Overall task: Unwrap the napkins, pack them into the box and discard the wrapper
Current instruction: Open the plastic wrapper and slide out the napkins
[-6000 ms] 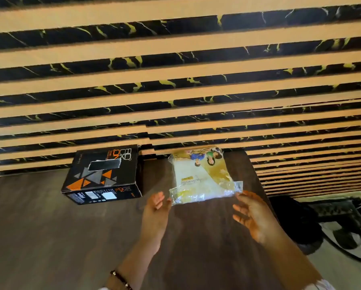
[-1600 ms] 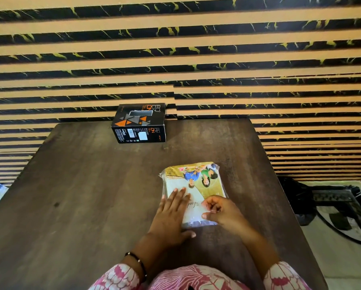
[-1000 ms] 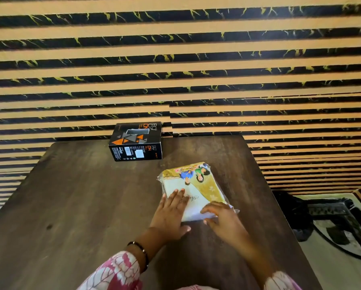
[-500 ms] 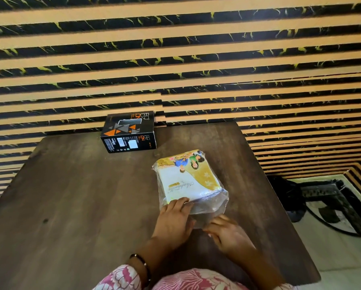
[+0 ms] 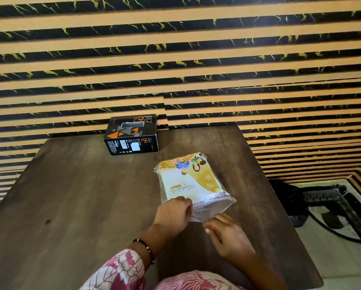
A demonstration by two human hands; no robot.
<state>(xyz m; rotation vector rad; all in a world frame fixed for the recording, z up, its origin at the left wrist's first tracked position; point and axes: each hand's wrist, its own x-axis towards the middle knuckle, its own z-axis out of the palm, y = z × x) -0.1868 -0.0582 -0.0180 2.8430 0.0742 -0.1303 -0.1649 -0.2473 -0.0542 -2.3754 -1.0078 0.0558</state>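
A pack of napkins (image 5: pixel 188 181) in a clear plastic wrapper with a yellow and white printed front lies on the dark wooden table (image 5: pixel 81 206), right of centre. The wrapper's loose clear end (image 5: pixel 213 208) points toward me. My left hand (image 5: pixel 173 214) pinches the near left corner of that wrapper end. My right hand (image 5: pixel 227 235) pinches the wrapper's near edge from the right, fingers curled. A black box with orange triangles (image 5: pixel 131 133) stands at the table's far edge against the wall, its top slot showing.
A striped black and tan panel wall (image 5: pixel 175 59) rises behind the table. To the right, below the table edge, lie a dark object (image 5: pixel 288 197) and a patterned mat on the floor (image 5: pixel 338 216).
Both hands slid back from the pack's printed face to the wrapper's near clear end and now pinch it. The pack has turned slightly and sits closer to me than six seconds ago.
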